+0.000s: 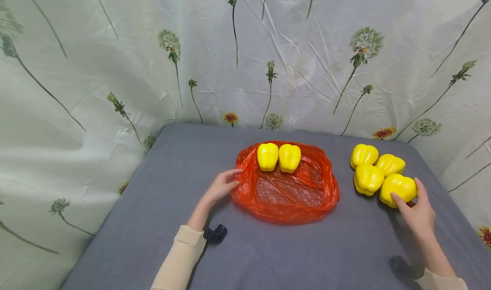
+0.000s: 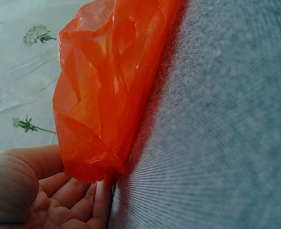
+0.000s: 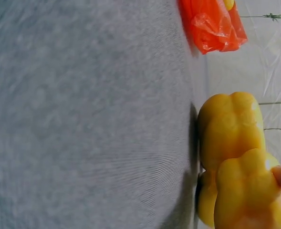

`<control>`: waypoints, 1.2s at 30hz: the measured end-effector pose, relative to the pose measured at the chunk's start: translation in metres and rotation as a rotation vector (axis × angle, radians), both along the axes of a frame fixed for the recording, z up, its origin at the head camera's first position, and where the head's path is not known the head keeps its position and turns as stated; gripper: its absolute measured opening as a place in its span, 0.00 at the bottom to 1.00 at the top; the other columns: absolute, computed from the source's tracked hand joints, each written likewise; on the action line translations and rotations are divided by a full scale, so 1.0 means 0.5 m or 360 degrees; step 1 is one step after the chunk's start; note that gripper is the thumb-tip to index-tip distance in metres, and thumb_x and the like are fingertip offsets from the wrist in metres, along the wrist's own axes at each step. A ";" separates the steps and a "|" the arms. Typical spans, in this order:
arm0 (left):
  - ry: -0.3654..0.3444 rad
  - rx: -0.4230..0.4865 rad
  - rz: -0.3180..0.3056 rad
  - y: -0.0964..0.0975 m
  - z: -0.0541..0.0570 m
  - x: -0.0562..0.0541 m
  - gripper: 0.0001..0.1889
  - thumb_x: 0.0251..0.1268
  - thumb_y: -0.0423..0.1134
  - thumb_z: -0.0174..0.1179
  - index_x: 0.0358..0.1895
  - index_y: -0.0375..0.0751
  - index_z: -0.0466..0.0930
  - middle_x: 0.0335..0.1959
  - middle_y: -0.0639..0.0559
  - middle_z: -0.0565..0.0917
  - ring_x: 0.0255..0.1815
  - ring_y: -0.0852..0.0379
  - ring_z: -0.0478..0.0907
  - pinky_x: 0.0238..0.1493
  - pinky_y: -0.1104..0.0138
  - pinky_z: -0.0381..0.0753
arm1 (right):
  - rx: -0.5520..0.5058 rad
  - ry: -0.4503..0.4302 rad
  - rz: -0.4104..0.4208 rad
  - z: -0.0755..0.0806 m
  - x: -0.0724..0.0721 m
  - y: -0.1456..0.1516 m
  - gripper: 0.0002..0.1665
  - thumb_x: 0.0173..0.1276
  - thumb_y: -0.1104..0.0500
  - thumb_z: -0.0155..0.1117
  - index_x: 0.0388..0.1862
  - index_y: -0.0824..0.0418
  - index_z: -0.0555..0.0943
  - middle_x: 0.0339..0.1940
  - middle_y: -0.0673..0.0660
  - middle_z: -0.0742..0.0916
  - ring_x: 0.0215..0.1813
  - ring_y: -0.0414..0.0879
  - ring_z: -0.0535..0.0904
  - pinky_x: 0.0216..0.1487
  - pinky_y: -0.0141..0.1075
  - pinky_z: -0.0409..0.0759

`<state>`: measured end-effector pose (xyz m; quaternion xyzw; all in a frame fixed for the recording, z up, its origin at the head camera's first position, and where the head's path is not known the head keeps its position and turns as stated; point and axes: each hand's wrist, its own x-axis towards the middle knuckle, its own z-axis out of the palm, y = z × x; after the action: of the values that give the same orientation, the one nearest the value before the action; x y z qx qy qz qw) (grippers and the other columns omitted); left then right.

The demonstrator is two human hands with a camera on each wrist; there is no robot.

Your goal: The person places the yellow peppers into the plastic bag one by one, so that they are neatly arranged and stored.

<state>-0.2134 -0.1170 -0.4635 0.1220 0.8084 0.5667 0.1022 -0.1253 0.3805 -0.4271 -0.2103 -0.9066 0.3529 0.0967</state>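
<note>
A red plastic bag (image 1: pixel 284 215) lies on the table with its mouth spread wide. Two yellow bell peppers, a left one (image 1: pixel 267 157) and a right one (image 1: pixel 290 158), stand side by side at its back. My left hand (image 1: pixel 222 185) holds the bag's left edge between thumb and fingers; in the left wrist view the thumb tip is hidden behind the red plastic (image 2: pixel 97 105). On the right, my right hand (image 1: pixel 420 213) grips the nearest yellow bell pepper (image 1: pixel 400 188), thumb in front and fingers on its right side. In the right wrist view that pepper (image 3: pixel 247 195) overlaps another one (image 3: pixel 231 126).
Three more yellow peppers, at the back (image 1: pixel 363 155), right (image 1: pixel 390 165) and front left (image 1: pixel 368 179), cluster beside the gripped one. Grey cloth covers the table (image 1: pixel 291 256). A dandelion-print curtain (image 1: pixel 307 68) hangs behind it. Dark wrist mounts (image 1: pixel 216 233) sit on both forearms.
</note>
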 end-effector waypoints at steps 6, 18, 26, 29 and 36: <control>0.0016 -0.0010 0.0010 -0.001 0.000 -0.001 0.23 0.64 0.28 0.52 0.63 0.33 0.69 0.62 0.34 0.74 0.61 0.39 0.74 0.62 0.52 0.74 | -0.0007 0.0093 -0.0033 0.014 0.003 -0.005 0.46 0.68 0.48 0.53 0.77 0.53 0.42 0.73 0.70 0.60 0.32 0.29 0.67 0.25 0.12 0.59; 0.0024 -0.0018 -0.0003 0.006 0.022 0.007 0.23 0.64 0.28 0.51 0.63 0.28 0.67 0.62 0.31 0.73 0.61 0.36 0.73 0.62 0.50 0.73 | -0.0020 0.0207 -0.0071 0.050 -0.005 -0.024 0.45 0.67 0.50 0.55 0.77 0.49 0.45 0.75 0.64 0.60 0.30 0.17 0.56 0.28 0.08 0.59; 0.0025 -0.0004 0.0010 0.002 -0.004 -0.007 0.23 0.64 0.29 0.53 0.63 0.33 0.69 0.62 0.35 0.74 0.61 0.39 0.74 0.62 0.52 0.74 | 0.0018 0.0323 -0.0005 0.064 -0.016 -0.040 0.45 0.66 0.52 0.58 0.76 0.49 0.48 0.73 0.63 0.63 0.32 0.15 0.56 0.29 0.05 0.60; 0.0027 -0.0019 0.0011 0.002 -0.004 -0.008 0.23 0.64 0.29 0.52 0.63 0.34 0.69 0.61 0.35 0.75 0.61 0.39 0.74 0.62 0.52 0.74 | 0.0015 0.0342 0.0018 0.068 -0.019 -0.048 0.45 0.66 0.52 0.58 0.76 0.48 0.48 0.73 0.64 0.64 0.31 0.14 0.56 0.30 0.05 0.61; 0.0016 -0.0008 0.0003 0.000 -0.003 -0.006 0.23 0.64 0.28 0.52 0.63 0.33 0.69 0.62 0.35 0.74 0.62 0.39 0.73 0.63 0.51 0.73 | -0.0016 0.0390 0.0090 0.068 -0.025 -0.084 0.45 0.65 0.53 0.60 0.76 0.48 0.49 0.71 0.65 0.66 0.33 0.18 0.65 0.34 0.04 0.61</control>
<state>-0.2163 -0.1169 -0.4650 0.1238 0.8104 0.5642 0.0980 -0.1378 0.3384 -0.3932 -0.1405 -0.8917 0.3831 0.1956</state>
